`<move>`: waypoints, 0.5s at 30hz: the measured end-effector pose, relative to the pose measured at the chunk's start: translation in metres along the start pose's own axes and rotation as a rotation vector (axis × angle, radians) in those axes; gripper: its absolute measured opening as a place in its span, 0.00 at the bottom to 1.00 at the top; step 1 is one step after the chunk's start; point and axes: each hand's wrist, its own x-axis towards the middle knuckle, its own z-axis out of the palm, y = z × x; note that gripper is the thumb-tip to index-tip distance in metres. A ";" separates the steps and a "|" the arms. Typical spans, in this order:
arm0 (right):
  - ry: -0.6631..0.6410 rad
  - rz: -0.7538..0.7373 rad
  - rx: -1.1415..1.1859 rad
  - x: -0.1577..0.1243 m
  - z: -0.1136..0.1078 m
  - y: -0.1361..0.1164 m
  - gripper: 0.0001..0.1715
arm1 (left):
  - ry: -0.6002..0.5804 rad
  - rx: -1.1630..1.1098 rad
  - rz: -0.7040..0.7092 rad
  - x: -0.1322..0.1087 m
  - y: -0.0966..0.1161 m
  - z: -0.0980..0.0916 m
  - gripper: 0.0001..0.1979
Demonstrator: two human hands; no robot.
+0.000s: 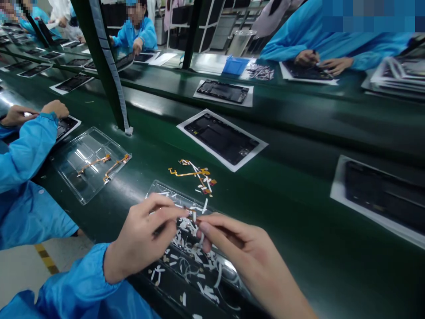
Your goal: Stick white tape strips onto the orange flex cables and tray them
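Observation:
Both my hands meet over a clear plastic tray (pixel 154 186) strewn with white scraps (pixel 189 228). My left hand (pixel 142 237) pinches one end of a small orange-brown flex cable (pixel 191 212), its fingers closed. At the other end, the thumb and index finger of my right hand (pixel 249 252) are closed on the same cable. A white strip shows on the cable between my fingertips; the rest of it is mostly hidden. Just beyond lies a loose pile of orange flex cables (pixel 199 173) with white pieces attached.
A second clear tray (pixel 83 190) holds two flex cables (pixel 114 168). Dark device panels on white sheets lie ahead (pixel 222 137) and at right (pixel 385 199). A green post (pixel 106 62) rises beyond the left tray. Co-workers in blue sleeves (pixel 29 141) work at left and across the bench.

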 end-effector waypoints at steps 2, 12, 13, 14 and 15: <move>-0.002 -0.032 -0.012 -0.002 0.001 -0.002 0.16 | 0.014 0.142 0.139 -0.001 0.003 0.003 0.09; 0.043 -0.146 -0.202 -0.008 0.007 -0.004 0.16 | 0.014 0.243 0.224 0.002 0.004 0.008 0.07; 0.046 -0.156 -0.217 -0.008 0.007 -0.004 0.15 | 0.013 0.240 0.227 0.002 0.005 0.008 0.08; 0.046 -0.166 -0.230 -0.008 0.007 -0.004 0.15 | 0.011 0.240 0.228 0.002 0.005 0.008 0.08; 0.045 -0.175 -0.243 -0.009 0.007 -0.004 0.15 | 0.011 0.241 0.227 0.002 0.005 0.007 0.08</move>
